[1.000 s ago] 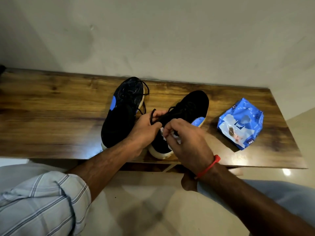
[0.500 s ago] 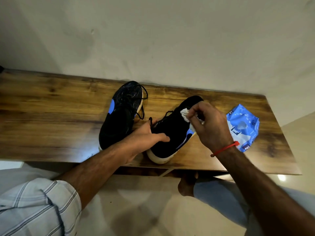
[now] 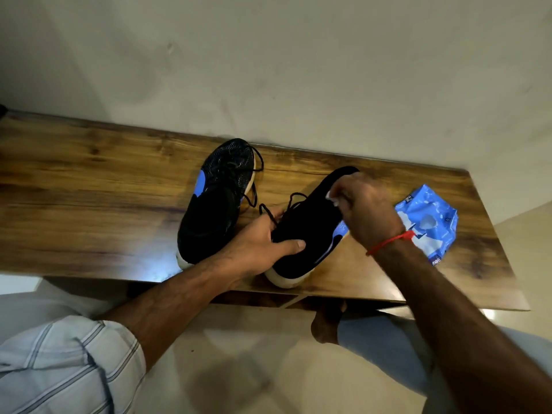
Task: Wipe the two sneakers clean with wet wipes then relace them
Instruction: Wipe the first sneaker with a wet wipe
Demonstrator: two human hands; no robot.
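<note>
Presently, the right sneaker [image 3: 307,231] lies on the wooden bench [image 3: 89,204], gripped at its opening by the left hand [image 3: 260,243]. The right hand [image 3: 367,210] presses a pinched white wet wipe [image 3: 332,198] onto its toe. The left sneaker [image 3: 218,198] sits just beside; the blue wipes packet [image 3: 430,225] lies rightward.

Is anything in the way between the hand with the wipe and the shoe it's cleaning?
Nothing visible. The right hand already presses the wipe on the shoe, which the left hand grips.
</note>
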